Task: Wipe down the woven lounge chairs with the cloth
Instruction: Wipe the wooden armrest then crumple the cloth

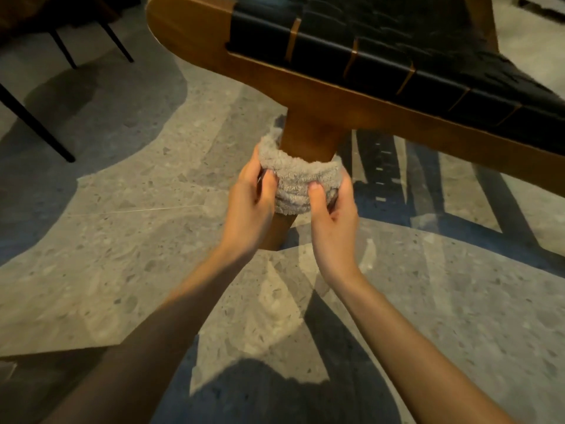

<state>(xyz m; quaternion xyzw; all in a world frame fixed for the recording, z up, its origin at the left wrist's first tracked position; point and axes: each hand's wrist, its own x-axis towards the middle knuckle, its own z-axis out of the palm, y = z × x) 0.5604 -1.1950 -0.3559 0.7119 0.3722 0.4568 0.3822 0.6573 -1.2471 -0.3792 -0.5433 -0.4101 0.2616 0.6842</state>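
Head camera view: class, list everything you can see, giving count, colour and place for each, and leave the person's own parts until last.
lounge chair: one, brown wooden frame with black woven straps, top centre to right.
chair leg: one, brown wood, centre, below the frame.
cloth: one, grey and fluffy, wrapped around the chair leg.
thin legs: three, black, upper left, other furniture.
floor: one, grey speckled stone, underneath everything.
left hand: one, grips the cloth's left side.
right hand: one, grips the cloth's right side.

Bare left grip (251,200), right grip (334,220)
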